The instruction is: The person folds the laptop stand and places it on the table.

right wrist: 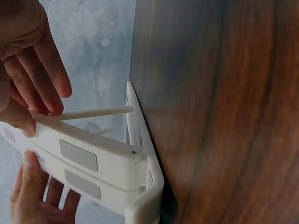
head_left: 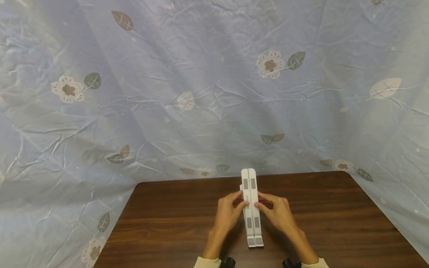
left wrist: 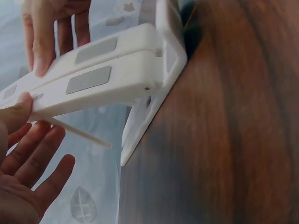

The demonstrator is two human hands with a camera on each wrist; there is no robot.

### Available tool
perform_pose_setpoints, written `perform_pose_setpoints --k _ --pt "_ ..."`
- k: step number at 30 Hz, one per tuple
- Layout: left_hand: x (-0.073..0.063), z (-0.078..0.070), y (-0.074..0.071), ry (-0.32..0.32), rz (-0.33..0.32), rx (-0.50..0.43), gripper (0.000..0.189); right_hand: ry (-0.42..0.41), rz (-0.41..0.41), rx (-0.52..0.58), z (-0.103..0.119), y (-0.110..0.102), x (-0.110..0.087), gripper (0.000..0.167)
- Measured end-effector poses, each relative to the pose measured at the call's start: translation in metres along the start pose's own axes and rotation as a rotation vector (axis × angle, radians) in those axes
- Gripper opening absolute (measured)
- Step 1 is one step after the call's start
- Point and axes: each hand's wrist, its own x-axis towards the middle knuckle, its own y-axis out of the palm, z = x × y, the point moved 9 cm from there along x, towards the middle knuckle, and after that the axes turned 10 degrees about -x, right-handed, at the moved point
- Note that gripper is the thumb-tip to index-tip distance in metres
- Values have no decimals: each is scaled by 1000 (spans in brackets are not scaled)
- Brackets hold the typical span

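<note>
A white foldable laptop stand point(head_left: 251, 216) stands on the table in front of me, its two long arms side by side. Grey rubber patches point(left wrist: 88, 80) line the arms' faces. My left hand point(head_left: 228, 211) pinches the left arm between thumb and fingers, about midway along. On the other side my right hand point(head_left: 279, 213) grips the right arm the same way. In the right wrist view a thin strut point(right wrist: 98, 113) slants from beneath an arm toward the base piece point(right wrist: 136, 112), which rests on the wood.
The dark brown wooden table point(head_left: 335, 216) extends to both sides of the stand. Behind it hangs a wrinkled blue-grey cloth point(head_left: 214, 74) with flowers and leaves. Black wrist straps point(head_left: 228, 262) and light sleeves point(head_left: 207, 262) show at the bottom edge.
</note>
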Motion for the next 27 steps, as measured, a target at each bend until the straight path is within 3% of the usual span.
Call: perform_pose_setpoints --k 7,27 --pt "-2 -1 2 13 -15 14 36 4 -11 -44 3 1 0 42" --pt "-2 -1 1 0 -16 32 36 7 0 -23 3 2 -1 41"
